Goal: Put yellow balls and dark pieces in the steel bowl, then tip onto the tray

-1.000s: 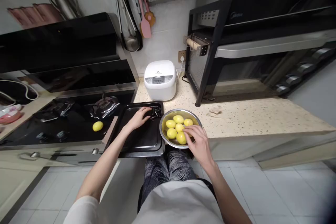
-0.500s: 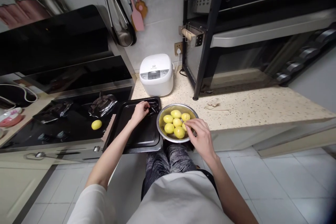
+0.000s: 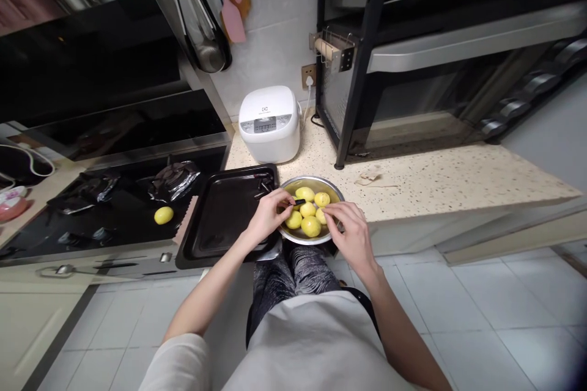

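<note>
My left hand (image 3: 270, 214) is over the left rim of a steel bowl (image 3: 299, 182), thumb and fingers pinching a small black stick-like piece (image 3: 299, 201). Several yellow lemons (image 3: 311, 226) lie in the bowl. At the bowl's right side, my right hand (image 3: 352, 233) has its fingertips closed against a lemon (image 3: 320, 215), which they partly cover. More small black pieces (image 3: 264, 184) are heaped in the far right corner of a black baking tray (image 3: 220, 208), left of the bowl. What exactly the black pieces are I cannot make out.
A single lemon (image 3: 164, 215) rests on the black gas hob (image 3: 123, 220) at left. Behind the tray and bowl stands a white rice cooker (image 3: 270, 125). An oven on a black rack (image 3: 342, 146) occupies the counter's right, with a crumpled brownish scrap (image 3: 369, 177) before it.
My left hand has moved right, from the tray's black pieces to the bowl, carrying one piece. My right hand stays at the same lemon. The view has shifted slightly.
</note>
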{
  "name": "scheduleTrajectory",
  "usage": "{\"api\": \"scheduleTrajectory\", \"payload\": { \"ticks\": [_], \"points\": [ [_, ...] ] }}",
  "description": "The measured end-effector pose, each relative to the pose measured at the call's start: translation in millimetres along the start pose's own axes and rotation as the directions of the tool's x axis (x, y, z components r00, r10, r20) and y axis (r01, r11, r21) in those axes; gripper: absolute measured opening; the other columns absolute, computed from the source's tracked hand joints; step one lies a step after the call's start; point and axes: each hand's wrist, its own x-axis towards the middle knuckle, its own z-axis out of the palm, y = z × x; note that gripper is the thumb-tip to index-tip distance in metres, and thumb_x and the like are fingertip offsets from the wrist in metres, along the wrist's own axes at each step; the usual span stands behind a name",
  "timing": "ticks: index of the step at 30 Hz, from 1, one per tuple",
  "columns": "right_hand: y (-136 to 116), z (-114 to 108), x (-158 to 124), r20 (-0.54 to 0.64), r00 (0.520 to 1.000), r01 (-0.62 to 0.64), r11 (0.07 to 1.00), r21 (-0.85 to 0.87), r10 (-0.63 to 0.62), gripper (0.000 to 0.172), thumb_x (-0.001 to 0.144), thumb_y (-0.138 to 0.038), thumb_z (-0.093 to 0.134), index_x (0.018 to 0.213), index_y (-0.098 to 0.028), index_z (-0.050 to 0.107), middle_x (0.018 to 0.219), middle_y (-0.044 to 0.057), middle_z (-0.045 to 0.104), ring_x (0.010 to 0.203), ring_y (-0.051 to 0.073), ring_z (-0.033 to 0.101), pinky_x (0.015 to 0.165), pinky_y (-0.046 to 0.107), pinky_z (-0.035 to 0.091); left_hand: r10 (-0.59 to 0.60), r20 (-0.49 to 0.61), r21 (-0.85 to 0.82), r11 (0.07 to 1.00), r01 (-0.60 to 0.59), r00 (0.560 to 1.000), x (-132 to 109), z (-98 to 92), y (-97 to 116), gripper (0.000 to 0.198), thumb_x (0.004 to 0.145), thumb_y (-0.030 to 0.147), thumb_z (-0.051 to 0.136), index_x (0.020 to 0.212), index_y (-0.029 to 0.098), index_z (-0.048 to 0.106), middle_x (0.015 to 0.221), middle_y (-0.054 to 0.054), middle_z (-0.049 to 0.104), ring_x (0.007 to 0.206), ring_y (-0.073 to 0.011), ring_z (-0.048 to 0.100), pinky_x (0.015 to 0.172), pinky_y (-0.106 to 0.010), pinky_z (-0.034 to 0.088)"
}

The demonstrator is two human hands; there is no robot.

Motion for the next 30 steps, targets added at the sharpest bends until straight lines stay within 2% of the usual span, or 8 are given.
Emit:
{"api": "scheduleTrajectory", "payload": {
  "ticks": [5,8,15,19,22,26,30],
  "points": [
    [0.8,-1.5,0.7,0.001,1.0,-0.016,1.0,-0.014,0.017,0.017,0.101,-0.022,0.057,0.1,-0.025,0.074,0.103,0.007,0.078,0.102,0.026,0.068,0.092,0.045,0.051,-0.01,0.068,0.047,0.999,0.007,0.998,-2.2,-7.3,-4.0,0.018,0.089,0.013,0.058,0.101,0.018,0.071,0.102,-0.006,0.068,0.081,-0.0159,0.067,0.071,-0.026,0.056],
    [-0.3,1.6,0.0,0.017,1.0,-0.01,1.0,-0.007,0.011,0.017,0.101,-0.021,0.057,0.1,-0.024,0.074,0.103,0.007,0.078,0.102,0.026,0.067,0.093,0.045,0.051,0.008,0.1,0.074,0.997,-0.016,0.995,-3.1,-11.0,-2.5,0.022,0.09,0.012,0.056,0.105,0.018,0.072,0.106,-0.007,0.071,0.087,-0.0179,0.068,0.077,-0.029,0.057],
    [-3.7,6.2,-2.1,0.039,0.999,-0.013,1.0,0.005,0.013,0.019,0.101,-0.022,0.056,0.101,-0.025,0.075,0.103,0.006,0.077,0.103,0.026,0.067,0.094,0.046,0.052,0.03,0.098,0.096,0.995,-0.04,0.995,-7.7,-5.7,-3.3,0.025,0.092,0.011,0.055,0.106,0.02,0.073,0.11,-0.008,0.071,0.102,-0.0222,0.069,0.089,-0.035,0.058],
    [-2.5,5.3,-1.8,0.042,0.999,-0.013,1.0,0.011,0.012,0.019,0.101,-0.021,0.056,0.102,-0.025,0.075,0.103,0.006,0.077,0.103,0.026,0.067,0.094,0.046,0.052,0.069,0.089,0.134,0.988,-0.081,0.994,-9.1,-4.8,-4.6,0.026,0.092,0.01,0.055,0.109,0.021,0.072,0.114,-0.009,0.071,0.11,-0.024,0.067,0.103,-0.042,0.055],
    [-2.2,5.6,-1.5,0.039,0.999,-0.007,1.0,0.016,0.006,0.018,0.101,-0.021,0.057,0.101,-0.025,0.074,0.103,0.006,0.077,0.103,0.026,0.067,0.093,0.046,0.053,0.095,0.088,0.145,0.984,-0.107,0.992,-10.5,-6.2,-3.4,0.025,0.094,0.011,0.055,0.109,0.02,0.072,0.115,-0.009,0.071,0.112,-0.0242,0.067,0.106,-0.043,0.054],
    [-2.4,6.5,-1.4,0.032,0.999,0.006,1.0,0.024,-0.007,0.017,0.101,-0.021,0.058,0.101,-0.024,0.074,0.104,0.007,0.078,0.103,0.026,0.067,0.094,0.045,0.053,0.103,0.021,0.16,0.982,-0.105,0.995,-12.6,-17.6,-4.6,0.027,0.095,0.01,0.052,0.11,0.021,0.071,0.119,-0.009,0.071,0.114,-0.0224,0.067,0.102,-0.039,0.056],
    [-2.1,6.8,-1.8,0.034,0.999,0.002,1.0,0.028,-0.003,0.018,0.101,-0.02,0.057,0.102,-0.025,0.074,0.104,0.006,0.078,0.103,0.026,0.067,0.094,0.046,0.053,0.055,-0.075,0.283,0.959,-0.032,0.996,-7.8,-38.2,-25.2,0.037,0.093,0.005,0.048,0.118,0.021,0.07,0.127,-0.009,0.069,0.121,-0.0235,0.065,0.105,-0.041,0.055]
  ]
}}
